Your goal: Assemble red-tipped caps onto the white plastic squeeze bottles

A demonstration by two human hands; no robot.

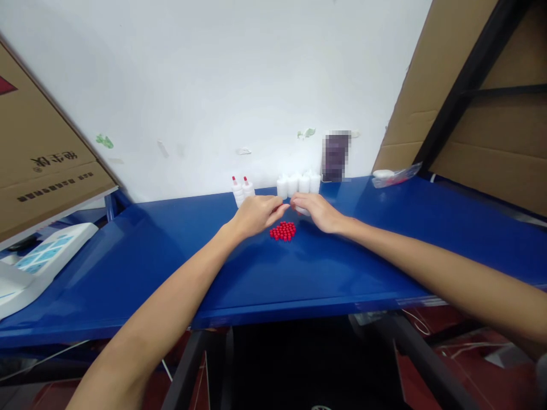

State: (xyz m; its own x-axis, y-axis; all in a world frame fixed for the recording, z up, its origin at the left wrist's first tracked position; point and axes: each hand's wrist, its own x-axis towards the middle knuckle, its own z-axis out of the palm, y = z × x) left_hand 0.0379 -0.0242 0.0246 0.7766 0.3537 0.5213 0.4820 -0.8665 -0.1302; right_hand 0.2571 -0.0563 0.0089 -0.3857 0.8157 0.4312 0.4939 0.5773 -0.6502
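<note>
A small heap of red beads [283, 231] lies on the blue table [179, 267]. My left hand [256, 214] hovers just left of and behind the heap, fingers drawn together in a pinch pointing right. My right hand [316, 210] is on the other side, fingers curled over a small white bottle [302, 211] that is mostly hidden. The fingertips of both hands nearly meet above the beads. Behind them stand a row of white bottles [298, 184] without caps and two white bottles with red caps [241, 189].
A white device with a blue keypad [38, 257] sits at the table's left end under a cardboard box [38, 154]. A clear plastic bag [395, 175] lies at the back right. Cardboard and a black shelf frame [465, 80] stand on the right.
</note>
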